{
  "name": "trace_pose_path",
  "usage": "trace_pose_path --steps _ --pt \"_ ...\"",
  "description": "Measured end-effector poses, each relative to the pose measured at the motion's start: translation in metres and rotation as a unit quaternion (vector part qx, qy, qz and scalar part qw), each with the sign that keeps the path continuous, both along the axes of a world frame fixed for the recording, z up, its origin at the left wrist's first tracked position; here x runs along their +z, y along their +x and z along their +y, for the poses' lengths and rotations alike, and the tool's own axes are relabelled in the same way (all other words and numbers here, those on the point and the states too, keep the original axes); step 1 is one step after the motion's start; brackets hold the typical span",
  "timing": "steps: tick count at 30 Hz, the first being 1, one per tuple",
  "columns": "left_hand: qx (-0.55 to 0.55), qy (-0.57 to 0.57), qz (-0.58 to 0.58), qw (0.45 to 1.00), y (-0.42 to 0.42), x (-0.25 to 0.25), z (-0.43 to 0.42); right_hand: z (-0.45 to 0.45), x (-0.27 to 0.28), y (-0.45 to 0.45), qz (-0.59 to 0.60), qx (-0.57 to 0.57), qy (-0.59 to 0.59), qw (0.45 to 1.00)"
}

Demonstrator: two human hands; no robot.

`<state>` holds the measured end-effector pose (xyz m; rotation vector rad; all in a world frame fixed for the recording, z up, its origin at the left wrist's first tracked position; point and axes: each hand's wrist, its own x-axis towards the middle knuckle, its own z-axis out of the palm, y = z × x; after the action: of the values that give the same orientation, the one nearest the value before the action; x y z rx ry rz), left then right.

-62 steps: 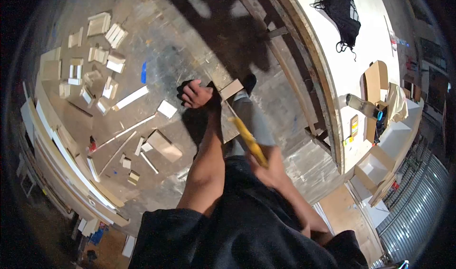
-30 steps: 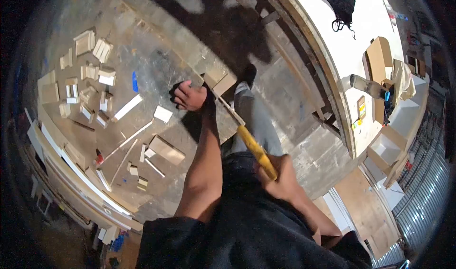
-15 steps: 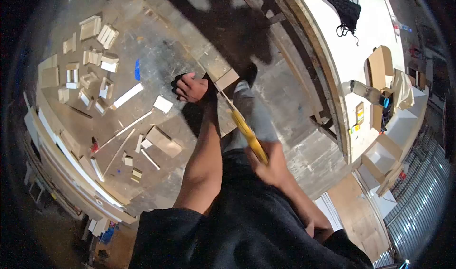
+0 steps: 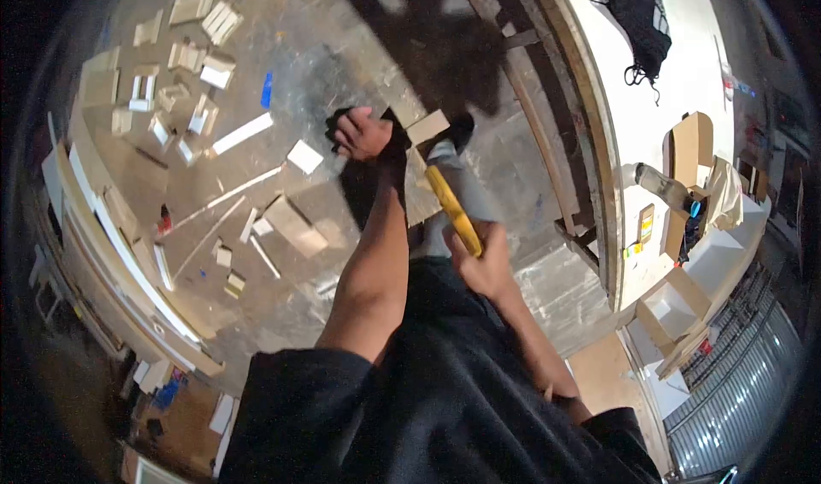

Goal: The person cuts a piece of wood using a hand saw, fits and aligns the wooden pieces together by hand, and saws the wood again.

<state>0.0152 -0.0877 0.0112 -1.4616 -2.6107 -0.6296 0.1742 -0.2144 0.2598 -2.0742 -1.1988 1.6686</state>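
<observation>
My right hand [image 4: 481, 257] is wrapped round the lower end of a yellow handle [image 4: 453, 210] of a tool like a handsaw. Its thin blade points up toward a small pale wood block [image 4: 428, 126]. At the left of the block is my left hand [image 4: 363, 133], its fingers curled and pressed together beside a dark shape; what they grip, if anything, is hidden. A light board [image 4: 421, 200] shows partly between my forearm and the tool. My grey trouser leg and dark shoe [image 4: 462, 129] are just right of the block.
Many small wood pieces [image 4: 190, 56] lie on the floor at left, with a blue strip [image 4: 267, 90], a white strip [image 4: 243, 133] and a box-like block [image 4: 295, 226]. Long boards curve along the left edge. At right, a white tabletop [image 4: 658, 133] holds black netting [image 4: 637, 22], a bottle [image 4: 663, 186] and cardboard.
The yellow tool and my right hand have moved back and forth along the blade's line, now further up toward the block. My left hand stays beside the block. The view has shifted slightly.
</observation>
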Motion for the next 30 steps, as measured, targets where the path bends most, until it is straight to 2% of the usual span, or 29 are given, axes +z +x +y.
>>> trace_pose_path --steps 2,4,6,7,8,9,10,11,14,15,17,20,21,23,24,25,26,28,30 --pt "0.020 -0.005 0.017 1.000 -0.001 -0.004 0.011 0.006 0.007 0.001 0.039 -0.019 0.031 0.999" --pt "0.038 -0.004 0.022 0.999 0.004 -0.006 0.003 -0.015 0.035 0.009 0.040 -0.061 0.015 0.997" --pt "0.025 0.015 0.036 0.999 0.007 -0.010 0.008 -0.016 0.031 0.010 0.047 -0.026 0.010 0.998" --pt "0.023 0.042 0.027 0.998 0.007 -0.012 0.015 0.001 0.020 -0.003 -0.028 0.027 0.055 0.998" --pt "0.029 0.054 0.022 0.998 0.004 -0.014 0.005 0.006 0.012 -0.002 -0.022 0.035 0.055 0.998" --pt "0.036 0.008 0.000 0.999 0.004 -0.005 0.002 0.005 0.005 -0.001 0.000 0.027 0.007 1.000" --pt "0.039 0.009 -0.003 0.999 0.004 -0.009 0.003 0.008 0.000 0.003 0.014 0.015 -0.033 0.999" --pt "0.039 0.011 0.001 0.999 0.004 -0.014 0.003 -0.007 0.010 0.006 0.004 -0.048 -0.015 0.999" --pt "0.036 0.004 0.001 0.999 -0.001 -0.009 -0.004 -0.033 0.025 0.019 0.038 -0.080 -0.026 0.996" --pt "0.028 0.008 0.001 1.000 -0.001 -0.008 -0.002 -0.026 0.016 0.012 0.018 -0.097 0.062 0.993" --pt "0.001 0.009 0.005 1.000 -0.001 -0.005 -0.001 0.022 0.014 -0.007 -0.003 -0.089 0.047 0.995" --pt "0.022 0.016 -0.002 1.000 0.002 -0.012 0.000 -0.014 -0.002 0.004 0.010 -0.015 0.046 0.999" --pt "0.042 0.034 0.019 0.998 0.005 -0.013 0.005 -0.022 0.011 0.000 0.052 -0.106 0.118 0.986" --pt "0.039 0.026 0.013 0.999 0.004 -0.013 -0.001 -0.023 0.017 -0.007 0.098 -0.191 0.171 0.962" --pt "0.030 0.032 0.005 0.999 0.003 -0.010 0.002 -0.004 0.003 -0.007 0.034 -0.100 0.066 0.992" --pt "0.029 0.015 0.010 0.999 0.002 -0.013 0.001 0.007 -0.006 -0.004 -0.035 -0.007 -0.036 0.999" --pt "0.031 0.011 0.010 0.999 0.002 -0.014 -0.009 0.001 -0.007 -0.003 -0.035 -0.005 -0.040 0.999" --pt "0.041 0.016 -0.002 0.999 0.002 -0.013 0.004 0.010 -0.012 -0.004 0.038 -0.041 0.009 0.998" --pt "0.026 -0.009 -0.018 0.999 0.002 -0.011 -0.001 -0.009 0.009 0.001 0.021 -0.026 0.000 0.999"
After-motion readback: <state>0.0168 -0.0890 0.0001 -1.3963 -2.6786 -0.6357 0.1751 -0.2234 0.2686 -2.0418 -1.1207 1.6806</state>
